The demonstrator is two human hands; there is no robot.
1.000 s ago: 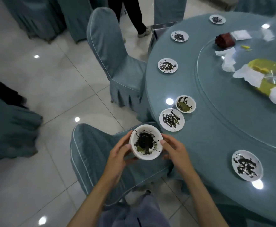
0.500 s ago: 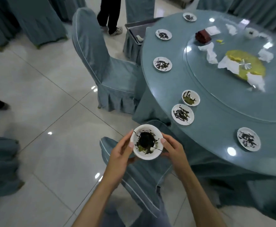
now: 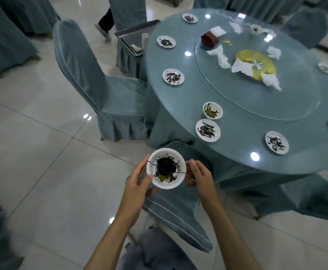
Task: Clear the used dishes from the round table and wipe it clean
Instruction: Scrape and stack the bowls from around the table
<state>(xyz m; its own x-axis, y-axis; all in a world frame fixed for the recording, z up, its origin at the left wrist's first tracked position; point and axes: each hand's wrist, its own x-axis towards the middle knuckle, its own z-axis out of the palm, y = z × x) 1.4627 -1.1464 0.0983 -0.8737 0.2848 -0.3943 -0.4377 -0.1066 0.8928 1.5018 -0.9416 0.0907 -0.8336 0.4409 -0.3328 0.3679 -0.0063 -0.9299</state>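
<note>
bowl [image 3: 166,168], round glossy white, dark-smeared, pinched by left hand [image 3: 137,182] and right hand [image 3: 200,177].

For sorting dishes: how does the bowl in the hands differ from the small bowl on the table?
The left hand and right hand hold the held bowl off the table; the table bowl stands on it. The held bowl's residue is mostly black; the table bowl's, mostly green. Both are white.

The white bowl [image 3: 168,185], smeared dark and green inside, is held between the left grip [image 3: 137,182] and right grip [image 3: 200,176], above a covered chair [image 3: 176,213]. Beyond, the round counter [image 3: 237,139] carries smeared plates [image 3: 207,130] round its edge, a small bowl [image 3: 212,110], and crumpled napkins [image 3: 243,68] on the glass turntable [image 3: 276,106].
</note>
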